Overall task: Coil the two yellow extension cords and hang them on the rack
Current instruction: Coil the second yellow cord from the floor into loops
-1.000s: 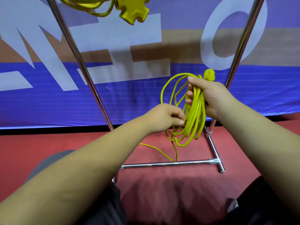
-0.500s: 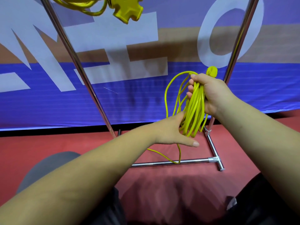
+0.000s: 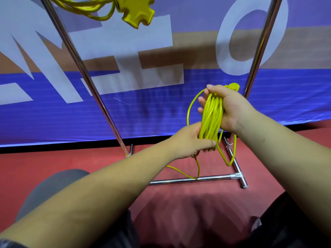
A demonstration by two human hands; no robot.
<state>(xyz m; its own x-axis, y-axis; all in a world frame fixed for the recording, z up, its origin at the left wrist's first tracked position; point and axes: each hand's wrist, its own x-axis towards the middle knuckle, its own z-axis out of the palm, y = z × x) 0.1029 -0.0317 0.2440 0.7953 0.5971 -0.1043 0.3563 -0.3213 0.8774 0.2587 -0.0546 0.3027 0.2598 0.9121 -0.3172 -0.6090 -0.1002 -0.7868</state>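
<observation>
My right hand [image 3: 228, 109] grips the top of a coiled yellow extension cord [image 3: 212, 115], whose plug end [image 3: 233, 86] sticks up behind my fingers. My left hand [image 3: 191, 140] holds the lower part of the same bundle, fingers curled round the strands. A loose tail [image 3: 180, 171] of the cord trails down to the floor by the rack's bottom bar. A second yellow cord [image 3: 86, 7] with a three-way socket block [image 3: 137, 10] hangs at the top of the metal rack [image 3: 80, 67].
The rack's right upright [image 3: 259, 51] stands just behind my right hand, and its base bar [image 3: 193, 179] lies on the red floor [image 3: 71, 161]. A blue and white banner [image 3: 143, 108] fills the background. My knees are at the bottom.
My left hand went from open under the coil to gripping its lower part. A long loop now hangs at the right of the bundle. The view moved slightly closer.
</observation>
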